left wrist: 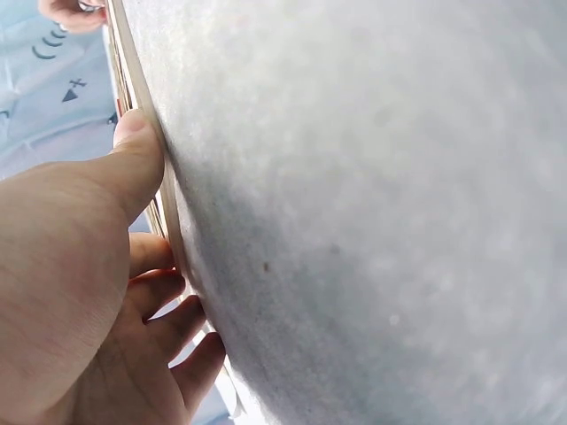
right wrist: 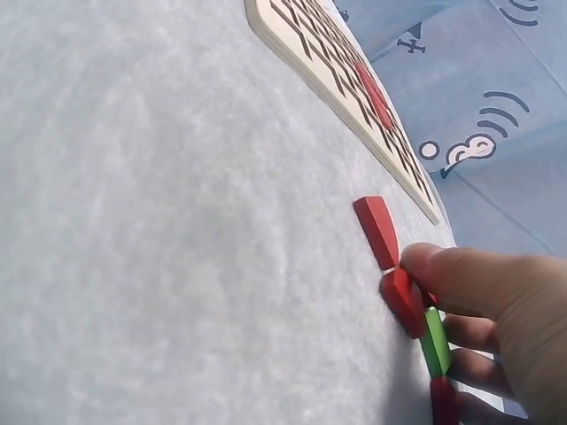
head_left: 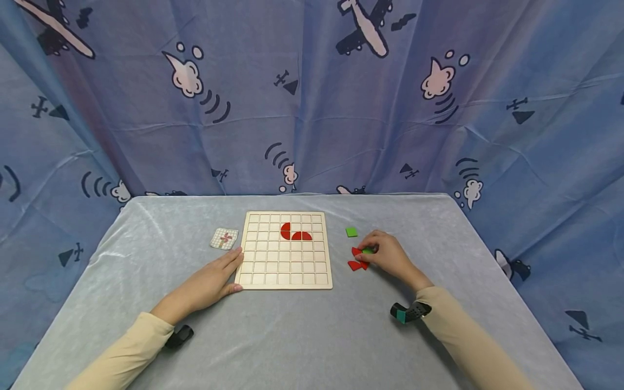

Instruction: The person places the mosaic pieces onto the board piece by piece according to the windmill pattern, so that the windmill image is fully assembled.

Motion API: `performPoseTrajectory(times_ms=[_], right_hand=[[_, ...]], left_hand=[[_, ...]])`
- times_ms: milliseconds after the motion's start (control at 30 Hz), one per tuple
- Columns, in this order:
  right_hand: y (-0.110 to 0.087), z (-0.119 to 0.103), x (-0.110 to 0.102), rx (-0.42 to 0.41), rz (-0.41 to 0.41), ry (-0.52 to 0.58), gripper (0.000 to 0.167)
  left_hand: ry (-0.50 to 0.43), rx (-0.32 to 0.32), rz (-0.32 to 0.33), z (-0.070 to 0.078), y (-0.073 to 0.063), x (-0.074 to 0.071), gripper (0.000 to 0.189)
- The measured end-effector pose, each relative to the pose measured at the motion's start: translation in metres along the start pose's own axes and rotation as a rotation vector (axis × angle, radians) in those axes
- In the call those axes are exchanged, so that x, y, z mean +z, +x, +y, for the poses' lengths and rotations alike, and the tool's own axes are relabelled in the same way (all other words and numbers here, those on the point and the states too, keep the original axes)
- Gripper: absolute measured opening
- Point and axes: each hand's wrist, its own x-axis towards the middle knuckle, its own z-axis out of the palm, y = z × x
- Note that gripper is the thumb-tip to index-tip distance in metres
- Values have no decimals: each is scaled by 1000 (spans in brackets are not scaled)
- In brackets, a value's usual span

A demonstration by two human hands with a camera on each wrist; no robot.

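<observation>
A pale wooden grid board (head_left: 283, 260) lies on the table. Its cells hold several red quarter-circle pieces (head_left: 285, 235) in the upper middle. My left hand (head_left: 209, 281) rests against the board's left edge, fingers along the side and thumb at the near corner. In the left wrist view, the thumb and fingertips touch the board's rim (left wrist: 142, 80). To the right of the board, my right hand (head_left: 387, 254) reaches into a small group of pieces. Its thumb and forefinger pinch a red quarter-circle piece (head_left: 356, 251). Beside it lie more red pieces (right wrist: 378, 228) and a green piece (right wrist: 435, 341).
A green square (head_left: 351, 232) lies apart, beyond the right hand. Left of the board is a small pattern card (head_left: 224, 238) with a printed grid. A grey cloth covers the table (head_left: 287, 336), and a blue printed curtain (head_left: 312, 108) hangs behind it.
</observation>
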Motion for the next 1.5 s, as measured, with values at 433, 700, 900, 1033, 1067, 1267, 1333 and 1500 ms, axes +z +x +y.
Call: performPoseTrajectory(times_ms=[433,700,900,1033,1067,1267,1333,1500], right_hand=[[4,-8,2,14,-18,-13,18],[3,-8,2,7,-16,-10,20],[4,-8,1,23,-19,-10,19],[5,-9,1,41,-30,-13,20],[6,-9,1,44,-32,-17,20],[10,-12,2,28,-32,-51,22],[12,-15,3,10,-30,-50,23],[16,-24,7,-12,-44,-26,25]], left_hand=[[-5,7,-6,-4,2,4,76],[-5,14,12,-1,0,1,73],[3,23,31,-2,0,2,74],[-3,24,32,-1,0,2,74],[0,26,35,-1,0,1,74],[3,21,31,-1,0,0,72],[-2,12,20,0,0,0,72],[-3,1,4,1,0,-2,73]])
